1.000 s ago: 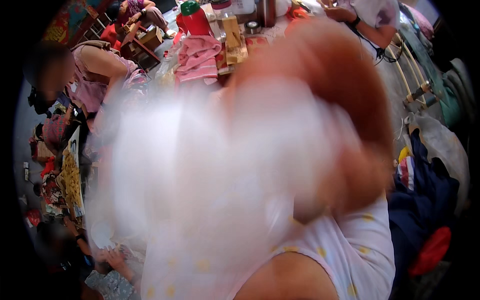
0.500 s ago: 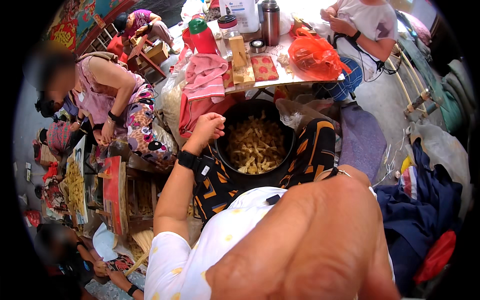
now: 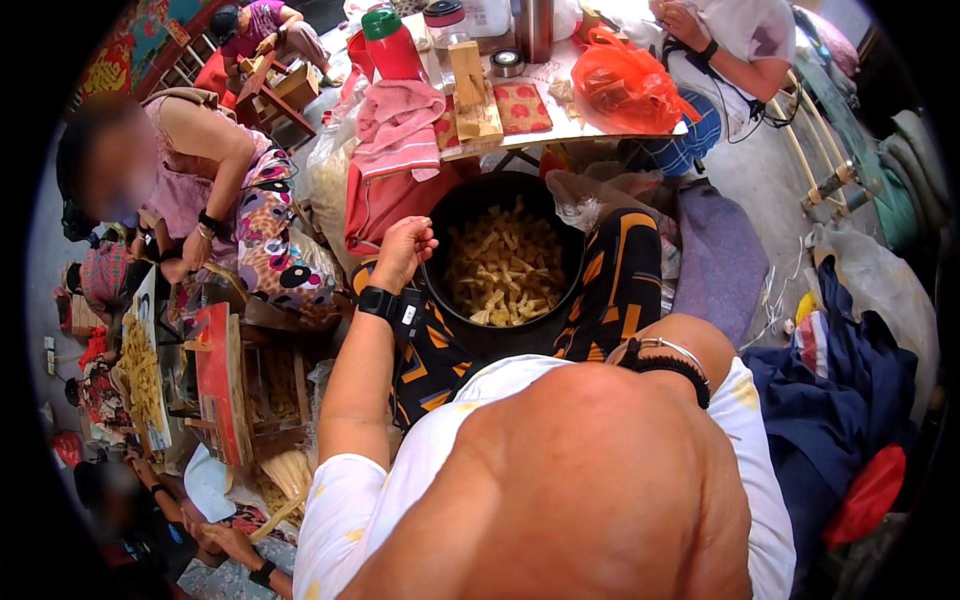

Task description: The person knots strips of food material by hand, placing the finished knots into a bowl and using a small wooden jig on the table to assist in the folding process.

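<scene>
My left hand [image 3: 403, 250] hovers at the left rim of a black tub [image 3: 434, 293]. Its fingers are curled together, and whatever they may hold is hidden. Inside the tub, between my knees, lies a heap of pale yellow knotted pieces [image 3: 506, 268]. Very close to the camera, the back of my right hand [image 3: 570, 480] fills the lower middle, over my white shirt. A silver bracelet and a black band [image 3: 672, 368] circle that wrist. The right fingers are out of sight. My left wrist wears a black watch [image 3: 378, 302].
Ahead, a white table [image 3: 550, 146] bears a wooden block stand [image 3: 473, 110], a red flask [image 3: 392, 50], a pink towel [image 3: 400, 125] and a red plastic bag [image 3: 625, 85]. Co-workers sit at left and far right. A red-topped bench [image 3: 215, 385] stands left; dark blue cloth [image 3: 840, 400] lies right.
My right hand has turned before the camera, so its bracelet and band show more. The left hand stays curled by the tub, slightly left and lower in the picture; the whole view shifts a little.
</scene>
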A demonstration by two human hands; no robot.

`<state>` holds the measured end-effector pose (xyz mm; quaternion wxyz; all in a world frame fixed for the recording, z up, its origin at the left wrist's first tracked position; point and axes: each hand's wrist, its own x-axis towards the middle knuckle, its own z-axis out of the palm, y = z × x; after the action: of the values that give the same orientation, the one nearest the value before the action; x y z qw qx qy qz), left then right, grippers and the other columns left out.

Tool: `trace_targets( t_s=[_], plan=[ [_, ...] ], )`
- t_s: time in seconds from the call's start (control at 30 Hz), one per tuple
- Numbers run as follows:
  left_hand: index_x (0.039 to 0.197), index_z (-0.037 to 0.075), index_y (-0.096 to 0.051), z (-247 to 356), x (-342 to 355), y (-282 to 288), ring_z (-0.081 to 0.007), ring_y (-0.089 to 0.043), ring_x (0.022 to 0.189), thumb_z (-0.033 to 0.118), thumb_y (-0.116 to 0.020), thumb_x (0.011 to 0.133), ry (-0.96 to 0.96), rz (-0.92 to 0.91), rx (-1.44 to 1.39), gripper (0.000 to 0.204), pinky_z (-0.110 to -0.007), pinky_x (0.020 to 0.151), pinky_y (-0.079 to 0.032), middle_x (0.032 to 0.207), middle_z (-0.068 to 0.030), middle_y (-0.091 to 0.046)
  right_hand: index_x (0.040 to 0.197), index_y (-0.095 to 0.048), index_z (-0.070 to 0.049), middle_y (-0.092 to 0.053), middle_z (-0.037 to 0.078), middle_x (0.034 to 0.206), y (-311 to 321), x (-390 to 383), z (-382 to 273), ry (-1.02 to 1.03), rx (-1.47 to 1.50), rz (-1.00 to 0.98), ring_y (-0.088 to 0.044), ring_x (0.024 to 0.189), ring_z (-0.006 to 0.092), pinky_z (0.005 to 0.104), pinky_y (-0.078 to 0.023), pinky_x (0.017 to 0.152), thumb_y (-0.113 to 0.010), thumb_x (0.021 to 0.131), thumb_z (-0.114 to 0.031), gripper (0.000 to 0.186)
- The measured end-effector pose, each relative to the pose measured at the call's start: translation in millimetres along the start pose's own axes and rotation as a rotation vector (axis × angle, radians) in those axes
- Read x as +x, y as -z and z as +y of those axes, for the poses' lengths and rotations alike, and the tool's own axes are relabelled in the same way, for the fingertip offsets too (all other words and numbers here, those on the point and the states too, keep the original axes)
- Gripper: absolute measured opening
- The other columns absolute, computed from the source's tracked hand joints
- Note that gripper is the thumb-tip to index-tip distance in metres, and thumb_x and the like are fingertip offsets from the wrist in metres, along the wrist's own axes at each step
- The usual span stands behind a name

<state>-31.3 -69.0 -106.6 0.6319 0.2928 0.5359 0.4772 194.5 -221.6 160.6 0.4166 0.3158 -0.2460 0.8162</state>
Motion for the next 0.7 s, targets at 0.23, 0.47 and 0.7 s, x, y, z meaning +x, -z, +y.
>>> trace_targets(
  t_s=[0.23, 0.47, 0.7],
  plan=[
    [0.086, 0.011, -0.056, -2.9, -4.3, -2.6, -0.0108, -0.058, 0.059, 0.02, -0.058, 0.085, 0.006, 0.036, 0.118, 0.009, -0.021, 0.051, -0.047, 0.068, 0.0014, -0.057, 0.086, -0.054, 0.002, -0.057, 0.009, 0.075, -1.9, 0.8, 5.1, 0.006, 0.019, 0.007, -0.053, 0.059, 0.0109, 0.0237, -0.041, 0.045, -0.063, 0.081, -0.015, 0.02],
    [0.087, 0.011, -0.057, -3.2, -4.1, -0.6, -0.0108, -0.058, 0.059, 0.02, -0.057, 0.085, 0.0, 0.024, 0.132, 0.009, -0.021, 0.051, -0.047, 0.069, 0.0016, -0.057, 0.083, -0.054, 0.003, -0.057, 0.009, 0.072, -2.0, 1.5, 8.1, 0.019, 0.034, 0.017, -0.053, 0.057, 0.0116, 0.0237, -0.04, 0.045, -0.065, 0.079, -0.015, 0.022],
    [0.087, 0.011, -0.056, -4.8, -6.4, -1.6, -0.0108, -0.058, 0.058, 0.019, -0.058, 0.084, -0.001, 0.021, 0.15, 0.008, -0.021, 0.051, -0.046, 0.069, 0.002, -0.056, 0.079, -0.054, 0.004, -0.056, 0.01, 0.07, -3.6, 0.4, 9.7, 0.037, 0.054, 0.027, -0.053, 0.056, 0.0124, 0.0236, -0.04, 0.044, -0.067, 0.078, -0.015, 0.024]
  ],
)
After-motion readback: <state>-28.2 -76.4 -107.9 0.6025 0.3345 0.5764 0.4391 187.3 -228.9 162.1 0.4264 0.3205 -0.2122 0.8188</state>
